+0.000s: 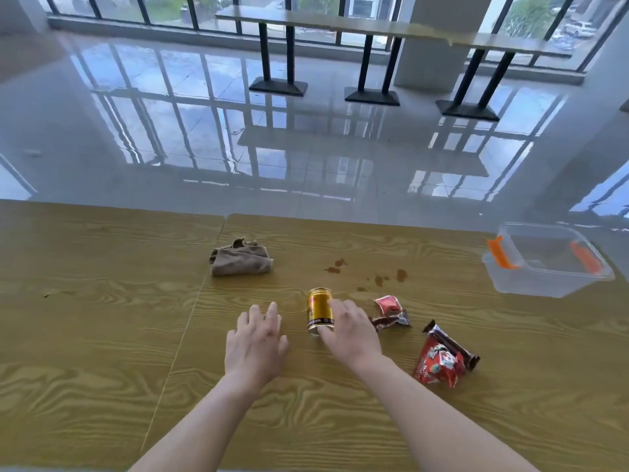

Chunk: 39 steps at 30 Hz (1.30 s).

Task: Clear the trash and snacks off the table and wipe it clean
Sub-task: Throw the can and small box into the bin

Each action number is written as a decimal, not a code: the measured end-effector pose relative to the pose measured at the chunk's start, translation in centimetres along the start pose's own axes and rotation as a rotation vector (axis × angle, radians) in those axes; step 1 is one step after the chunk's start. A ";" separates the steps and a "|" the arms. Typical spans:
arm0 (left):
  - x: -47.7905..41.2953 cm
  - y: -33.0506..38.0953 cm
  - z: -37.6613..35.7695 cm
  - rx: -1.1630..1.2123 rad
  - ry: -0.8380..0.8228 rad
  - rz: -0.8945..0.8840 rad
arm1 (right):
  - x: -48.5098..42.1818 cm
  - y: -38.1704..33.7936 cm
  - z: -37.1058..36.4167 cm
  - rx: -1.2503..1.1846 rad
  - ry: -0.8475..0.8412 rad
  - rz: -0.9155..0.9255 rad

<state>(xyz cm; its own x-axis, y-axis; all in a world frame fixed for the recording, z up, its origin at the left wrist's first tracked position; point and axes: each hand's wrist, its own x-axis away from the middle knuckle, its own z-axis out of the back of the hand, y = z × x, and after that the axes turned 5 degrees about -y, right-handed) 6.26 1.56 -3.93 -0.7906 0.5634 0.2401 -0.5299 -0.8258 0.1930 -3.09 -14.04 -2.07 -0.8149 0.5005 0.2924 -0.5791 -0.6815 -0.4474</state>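
A gold drink can (319, 310) stands upright on the wooden table (102, 301). My right hand (350, 330) curls around its right side, thumb at the base and fingers touching it. My left hand (257, 342) hovers flat and open just left of the can, holding nothing. Right of the can lie a small red wrapper (388, 304) and a brown wrapper (391, 322). A dark chocolate bar (451, 345) rests on a red snack bag (437, 366). A folded brown cloth (240, 258) lies farther back. Brown spill stains (374, 274) dot the tabletop.
A clear plastic bin (510, 287) with orange latches sits at the table's right far corner. Beyond the table's far edge is a glossy tiled floor, with a long counter table (374, 28) on black legs by the windows.
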 end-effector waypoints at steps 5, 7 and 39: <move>-2.5 -0.7 -2.2 0.086 -0.174 0.190 | -4.4 -0.6 -1.5 -0.004 -0.032 -0.036; -3.1 -0.8 -2.9 0.111 -0.205 0.216 | -5.8 -0.7 -2.0 0.016 -0.070 -0.049; -0.4 5.0 -0.1 0.185 -0.013 -0.252 | 4.2 3.3 0.4 -0.072 0.107 -0.218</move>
<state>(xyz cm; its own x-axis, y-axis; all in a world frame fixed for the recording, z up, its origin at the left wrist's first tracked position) 3.90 -2.83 -3.15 -0.6369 0.7510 0.1744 -0.6428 -0.6422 0.4177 -8.44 -14.38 -2.02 -0.6615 0.6875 0.2994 -0.7345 -0.5134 -0.4439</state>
